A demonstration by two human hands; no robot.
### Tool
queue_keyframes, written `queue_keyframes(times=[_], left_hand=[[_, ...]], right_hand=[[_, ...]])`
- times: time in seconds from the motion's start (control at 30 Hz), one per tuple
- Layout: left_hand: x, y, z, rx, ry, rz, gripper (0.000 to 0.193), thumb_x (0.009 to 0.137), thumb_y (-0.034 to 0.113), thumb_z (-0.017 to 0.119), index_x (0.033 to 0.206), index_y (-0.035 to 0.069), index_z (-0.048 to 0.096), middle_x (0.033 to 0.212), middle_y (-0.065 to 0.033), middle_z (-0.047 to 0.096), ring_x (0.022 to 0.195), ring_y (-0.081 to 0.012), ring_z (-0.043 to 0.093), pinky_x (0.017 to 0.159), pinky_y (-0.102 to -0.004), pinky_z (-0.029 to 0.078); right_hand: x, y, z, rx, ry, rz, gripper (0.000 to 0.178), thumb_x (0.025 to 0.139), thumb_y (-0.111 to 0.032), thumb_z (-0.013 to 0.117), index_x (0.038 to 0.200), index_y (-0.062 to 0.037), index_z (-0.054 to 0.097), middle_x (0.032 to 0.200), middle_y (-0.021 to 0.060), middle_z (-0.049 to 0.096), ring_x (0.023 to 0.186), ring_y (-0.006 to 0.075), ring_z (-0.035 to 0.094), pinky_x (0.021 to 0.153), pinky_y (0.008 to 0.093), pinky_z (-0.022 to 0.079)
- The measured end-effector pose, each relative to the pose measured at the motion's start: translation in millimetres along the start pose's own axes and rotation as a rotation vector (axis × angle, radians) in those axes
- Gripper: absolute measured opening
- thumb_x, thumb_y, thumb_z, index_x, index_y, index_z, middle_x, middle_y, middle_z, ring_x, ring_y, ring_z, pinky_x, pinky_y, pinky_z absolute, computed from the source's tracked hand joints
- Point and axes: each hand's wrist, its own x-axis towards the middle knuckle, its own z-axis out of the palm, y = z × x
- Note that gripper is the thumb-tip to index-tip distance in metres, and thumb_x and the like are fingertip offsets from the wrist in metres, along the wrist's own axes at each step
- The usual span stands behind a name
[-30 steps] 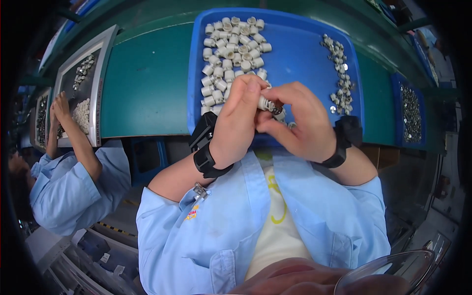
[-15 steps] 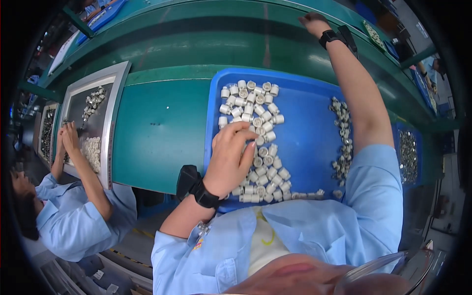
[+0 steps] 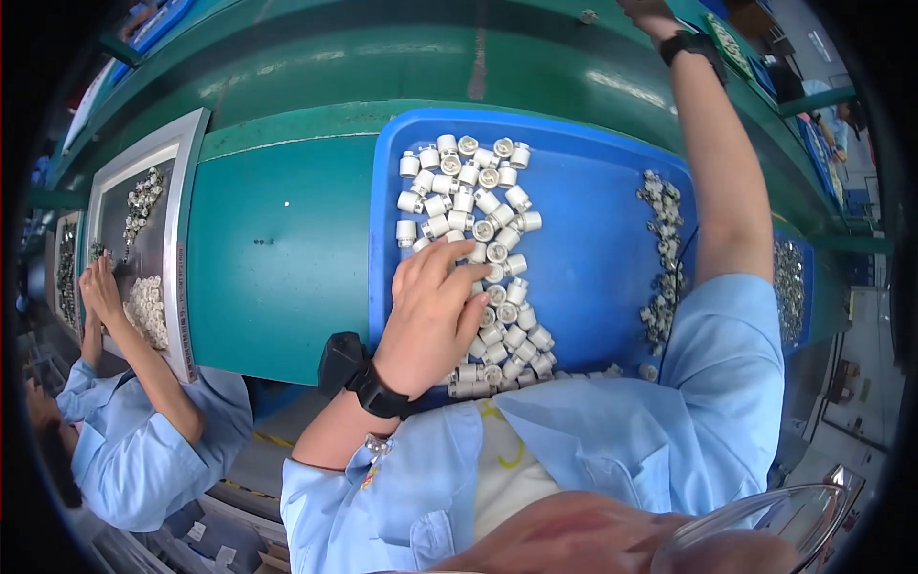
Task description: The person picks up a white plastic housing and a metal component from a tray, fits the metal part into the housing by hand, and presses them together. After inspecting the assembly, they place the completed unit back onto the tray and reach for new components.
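My left hand (image 3: 427, 311) lies over a heap of white cylindrical parts (image 3: 488, 206) in a blue tray (image 3: 593, 230). Its fingers are spread and slightly bent, touching the heap, with nothing visibly held; what lies beneath the palm is hidden. My right hand (image 3: 650, 16) is stretched far out across the green conveyor at the top edge of the view. Its fingers are blurred and partly cut off. A small pale part (image 3: 588, 16) lies on the conveyor to the left of that hand.
Small metal-and-white pieces (image 3: 662, 258) form a strip along the tray's right side. Left of the green worktop (image 3: 277, 239), a co-worker's hands (image 3: 100, 287) work over a silver-framed tray (image 3: 182, 220). Another blue bin (image 3: 808, 287) of small metal parts stands beyond my right arm.
My right hand has reached farther out, toward the top edge. The small pale part now shows on the conveyor. My left hand stays over the heap, while the whole view has shifted slightly.
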Motion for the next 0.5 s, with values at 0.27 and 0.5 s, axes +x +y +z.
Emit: queue_keyframes(times=[0.27, 0.5], left_hand=[[-10, -5, 5, -0.006, 0.052, 0.047, 0.016, 0.077, 0.010, 0.060, 0.092, 0.008, 0.057, 0.097, -0.0083, 0.055, 0.095, -0.0273, 0.050, 0.084, -0.0378, 0.035], [-8, -7, 9, -0.015, 0.110, 0.100, 0.011, 0.079, 0.010, 0.058, 0.089, 0.007, 0.058, 0.093, -0.0084, 0.057, 0.091, -0.0277, 0.052, 0.081, -0.0376, 0.037]], right_hand=[[-212, -109, -194, 0.275, -0.763, -0.207, 0.034, 0.083, -0.027, 0.058, 0.109, -0.0057, 0.056, 0.097, 0.0119, 0.058, 0.093, 0.0267, 0.056, 0.081, 0.0336, 0.045], [-282, -73, -159, -0.023, -0.565, -0.029, 0.028, 0.082, -0.020, 0.057, 0.108, -0.0080, 0.057, 0.101, 0.0128, 0.056, 0.099, 0.0299, 0.052, 0.085, 0.0370, 0.043]])
